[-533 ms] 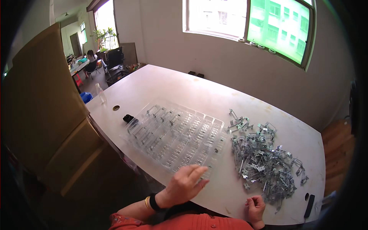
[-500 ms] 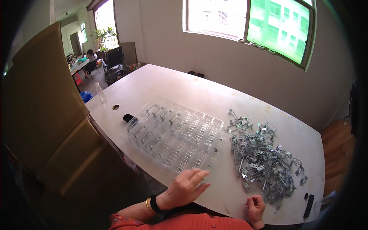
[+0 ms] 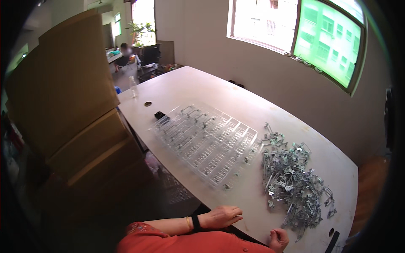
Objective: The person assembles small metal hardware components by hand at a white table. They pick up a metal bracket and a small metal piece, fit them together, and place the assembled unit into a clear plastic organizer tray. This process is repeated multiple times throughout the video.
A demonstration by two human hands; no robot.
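My left hand (image 3: 222, 216) hangs over the front edge of the table, a dark band and a gold bangle at its wrist. Its fingers are loosely stretched, with nothing seen in them. Further right, my right hand (image 3: 278, 240) is curled into a loose fist by the same edge, and no part sticks out of it. Beyond the left hand lies a clear plastic tray (image 3: 230, 147) with rows of moulded slots, apart from both hands. Thin metal wire brackets (image 3: 192, 111) sit in its far-left rows. A heap of loose metal brackets (image 3: 293, 181) spreads to the right of the tray.
A black object (image 3: 160, 115) lies at the tray's far-left corner. A clear bottle (image 3: 133, 87) stands at the table's left edge near a cable hole (image 3: 148, 103). Tall cardboard (image 3: 67, 92) rises on the left. A black bar (image 3: 333, 242) lies at the lower right corner.
My left hand has drawn back from the tray's near side toward my body, its fingers lower and closer together. My right hand stays curled near the edge. The whole view has shifted.
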